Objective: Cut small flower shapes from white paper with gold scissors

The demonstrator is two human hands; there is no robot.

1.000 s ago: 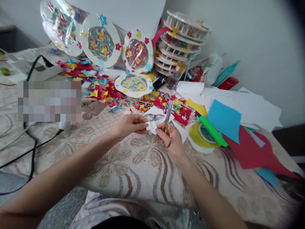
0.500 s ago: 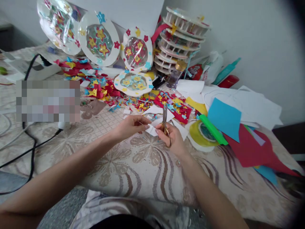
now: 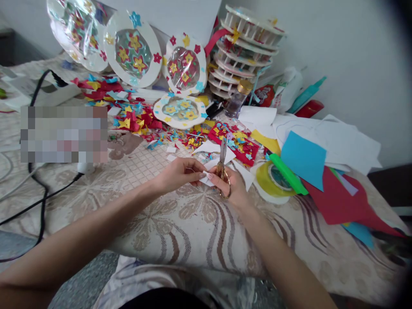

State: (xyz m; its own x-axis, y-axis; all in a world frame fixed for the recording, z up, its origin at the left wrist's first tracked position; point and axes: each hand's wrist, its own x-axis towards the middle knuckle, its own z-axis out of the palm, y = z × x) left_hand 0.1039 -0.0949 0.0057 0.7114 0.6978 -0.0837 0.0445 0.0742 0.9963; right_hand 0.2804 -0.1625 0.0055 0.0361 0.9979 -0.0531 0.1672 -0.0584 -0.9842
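Observation:
Between the fingertips of both hands is a small folded piece of white paper [image 3: 207,180]. My left hand [image 3: 182,174] pinches its left side. My right hand [image 3: 236,189] presses thumb and finger on its right side and also keeps a pair of scissors [image 3: 222,154] in its grasp. The scissors' gold handles rest in the palm, and the blades point up and away, looking closed. Larger white paper offcuts [image 3: 212,148] lie just beyond the hands on the patterned tablecloth [image 3: 199,231].
Small coloured paper scraps [image 3: 141,120] spread across the back. Round flower-decorated panels [image 3: 132,49] lean behind them, beside a tiered white stack [image 3: 244,51]. Yellow tape [image 3: 265,180], a green cutter [image 3: 288,174] and coloured sheets [image 3: 337,197] lie to the right. Black cables [image 3: 45,201] run along the left.
My fingertips have come closer together over the white paper, and my left hand has shifted slightly right. The scissors stay in my right hand.

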